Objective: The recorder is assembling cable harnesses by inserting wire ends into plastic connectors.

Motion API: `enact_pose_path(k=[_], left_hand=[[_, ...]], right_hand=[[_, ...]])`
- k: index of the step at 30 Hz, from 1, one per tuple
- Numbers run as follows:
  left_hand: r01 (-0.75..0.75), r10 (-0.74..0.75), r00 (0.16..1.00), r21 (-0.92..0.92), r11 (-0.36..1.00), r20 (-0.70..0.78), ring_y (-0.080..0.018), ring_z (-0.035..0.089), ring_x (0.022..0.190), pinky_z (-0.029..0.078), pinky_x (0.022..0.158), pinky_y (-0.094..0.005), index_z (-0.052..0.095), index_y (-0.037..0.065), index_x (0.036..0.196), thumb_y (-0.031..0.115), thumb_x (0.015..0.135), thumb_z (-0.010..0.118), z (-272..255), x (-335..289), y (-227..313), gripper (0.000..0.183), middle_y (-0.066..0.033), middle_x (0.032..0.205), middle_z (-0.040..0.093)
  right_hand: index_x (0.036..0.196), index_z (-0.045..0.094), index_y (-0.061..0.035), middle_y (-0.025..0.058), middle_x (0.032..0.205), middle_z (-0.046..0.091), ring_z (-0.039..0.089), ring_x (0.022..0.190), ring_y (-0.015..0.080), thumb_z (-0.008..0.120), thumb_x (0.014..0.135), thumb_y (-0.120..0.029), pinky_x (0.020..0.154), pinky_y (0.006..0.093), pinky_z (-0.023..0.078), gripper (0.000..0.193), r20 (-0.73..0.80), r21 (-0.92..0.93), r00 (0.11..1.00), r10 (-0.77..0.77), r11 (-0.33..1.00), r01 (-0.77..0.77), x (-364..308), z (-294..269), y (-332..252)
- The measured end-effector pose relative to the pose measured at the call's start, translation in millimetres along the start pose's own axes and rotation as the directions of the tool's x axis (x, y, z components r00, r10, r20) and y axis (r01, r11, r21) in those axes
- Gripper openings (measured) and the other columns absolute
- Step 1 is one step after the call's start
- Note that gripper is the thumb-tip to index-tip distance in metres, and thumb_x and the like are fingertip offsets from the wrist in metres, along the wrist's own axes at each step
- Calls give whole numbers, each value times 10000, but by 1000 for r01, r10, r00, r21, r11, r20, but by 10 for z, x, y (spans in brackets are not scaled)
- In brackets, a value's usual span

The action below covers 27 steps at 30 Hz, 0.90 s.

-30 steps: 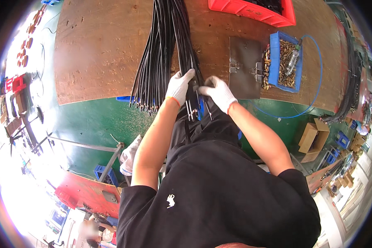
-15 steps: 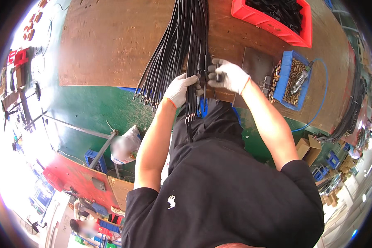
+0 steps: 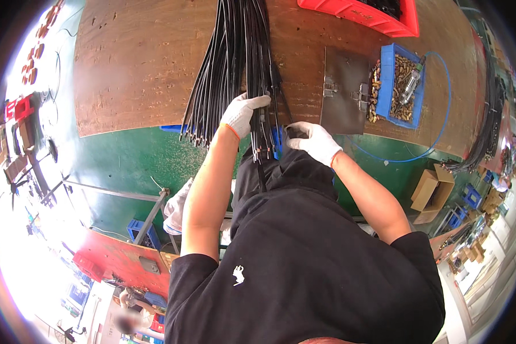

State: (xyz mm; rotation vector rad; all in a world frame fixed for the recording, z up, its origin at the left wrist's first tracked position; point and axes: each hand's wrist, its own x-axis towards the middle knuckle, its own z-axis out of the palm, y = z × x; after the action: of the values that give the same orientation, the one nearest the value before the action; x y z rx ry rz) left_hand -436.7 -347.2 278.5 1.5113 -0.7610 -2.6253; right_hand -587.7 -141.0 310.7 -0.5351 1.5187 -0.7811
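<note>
Left grip (image 3: 240, 113) clasps black cables (image 3: 230, 51); blue bin (image 3: 387, 77) holds brass-coloured fittings (image 3: 402, 67).

The left hand (image 3: 242, 114) holds some black cables (image 3: 230, 63) over the edge of the table (image 3: 135, 63). The right hand (image 3: 313, 141) is just beside them; it's hard to tell if it pinches one. Gold bits (image 3: 400, 109) lie in a blue box (image 3: 387, 71).

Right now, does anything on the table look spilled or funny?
Maybe: small brass-coloured pieces lie outside the blue bin, along its left side, while more sit inside, so they look spilled. I can't tell whether someone put them there.
</note>
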Motion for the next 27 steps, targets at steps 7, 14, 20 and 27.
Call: enact_pose_path(k=[7,14,20,27], left_hand=[[-100,100,995,-6,995,-7,-132,636,697,566,637,-299,715,55,1051,77,919,768,109,23,-98,144,-47,885,717],[-142,142,989,6,990,-25,-148,629,676,573,642,-312,701,44,1074,80,928,767,102,52,-166,165,-55,894,706],[-141,141,990,33,989,-5,-153,631,676,570,642,-318,709,52,1043,90,920,780,132,37,-139,147,-43,860,692],[-143,149,986,88,986,-68,-140,636,692,557,637,-315,701,87,1071,227,984,769,124,-33,-157,178,-16,879,699]], right_hand=[[1395,649,-13,73,1149,739,669,988,137,782,926,-115,894,303,554,498,155,69,976,156,983,-168,-314,182,120],[1399,626,43,130,1218,730,672,1123,203,793,924,-138,1025,349,536,535,73,-69,997,23,997,-18,-442,261,263],[1398,630,60,116,1136,759,694,1048,171,789,941,-132,931,309,562,521,113,220,964,242,940,-262,-402,262,-12],[1311,686,82,148,1135,776,735,935,179,788,888,-209,838,332,583,524,-156,112,988,5,994,13,298,303,-278]])
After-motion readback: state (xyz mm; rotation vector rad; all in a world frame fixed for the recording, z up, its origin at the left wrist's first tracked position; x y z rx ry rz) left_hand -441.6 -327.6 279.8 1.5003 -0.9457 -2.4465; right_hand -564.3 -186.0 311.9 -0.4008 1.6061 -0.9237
